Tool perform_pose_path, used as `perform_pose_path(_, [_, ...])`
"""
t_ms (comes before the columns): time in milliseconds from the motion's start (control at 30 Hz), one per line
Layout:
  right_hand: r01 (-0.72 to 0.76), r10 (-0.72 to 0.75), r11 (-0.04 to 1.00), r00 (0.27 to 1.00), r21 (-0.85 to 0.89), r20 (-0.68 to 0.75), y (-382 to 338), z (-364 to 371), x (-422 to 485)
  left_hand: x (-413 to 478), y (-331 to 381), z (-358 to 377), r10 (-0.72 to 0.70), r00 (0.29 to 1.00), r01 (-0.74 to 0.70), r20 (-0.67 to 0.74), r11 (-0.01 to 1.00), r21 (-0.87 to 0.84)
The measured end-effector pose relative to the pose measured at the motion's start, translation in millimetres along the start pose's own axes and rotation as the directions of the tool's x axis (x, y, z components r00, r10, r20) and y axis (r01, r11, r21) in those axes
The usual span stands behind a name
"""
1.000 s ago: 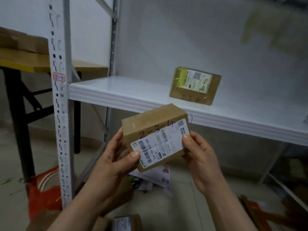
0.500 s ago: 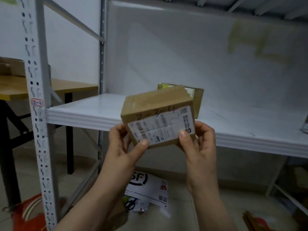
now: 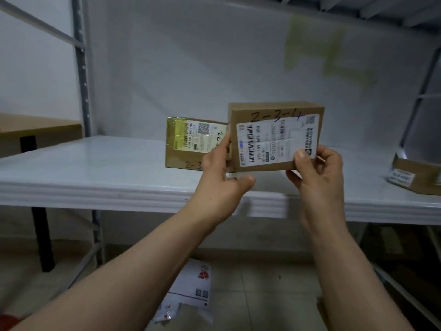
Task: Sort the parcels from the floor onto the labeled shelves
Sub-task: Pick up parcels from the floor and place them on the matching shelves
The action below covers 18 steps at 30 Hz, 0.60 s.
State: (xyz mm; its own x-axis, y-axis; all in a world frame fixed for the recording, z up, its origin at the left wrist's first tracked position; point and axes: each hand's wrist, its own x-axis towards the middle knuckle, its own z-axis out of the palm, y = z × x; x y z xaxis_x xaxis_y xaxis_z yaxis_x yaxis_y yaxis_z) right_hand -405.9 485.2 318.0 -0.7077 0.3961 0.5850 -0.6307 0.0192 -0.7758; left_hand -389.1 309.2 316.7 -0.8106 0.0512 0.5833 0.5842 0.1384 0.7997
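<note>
A small brown cardboard parcel [image 3: 274,137] with a white shipping label and "2-3-4" handwritten on it is held upright over the white shelf [image 3: 95,168]. My left hand [image 3: 222,177] grips its left edge, thumb loose below. My right hand [image 3: 315,173] pinches its lower right corner, thumb on the label. Just behind and to the left, a second brown parcel [image 3: 191,142] with a yellow-green label stands on the shelf, partly hidden by my left hand.
Another brown box [image 3: 417,175] lies at the shelf's right end. White mailers [image 3: 191,292] lie on the tiled floor under the shelf. A grey shelf upright [image 3: 82,68] stands at the left, with a wooden table [image 3: 40,127] beyond it.
Both hands have lifted the parcel up and to the right, over the shelf and next to the standing parcel. My left thumb has come off its front face.
</note>
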Motion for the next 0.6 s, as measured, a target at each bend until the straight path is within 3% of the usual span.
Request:
perform_pose_path(167, [-0.047,0.033,0.964,0.998,-0.261,-0.056,17.9,-38.1,54.2,38.2,-8.6,49.6,-0.103,0.982,0.107,0.161,0.994,-0.018])
perform_pose_path(367, [-0.104,0.086,0.860,0.995,-0.499,-0.059,38.9,-70.6,95.9,77.6,-16.4,87.3,-0.294,0.930,0.279,0.222,0.956,0.094])
perform_pose_path(600, [-0.234,0.237,0.615,0.966,-0.753,-0.107,51.3,-108.5,128.7,117.3,-21.3,139.4,-0.386,0.870,0.291,0.308,0.904,0.313])
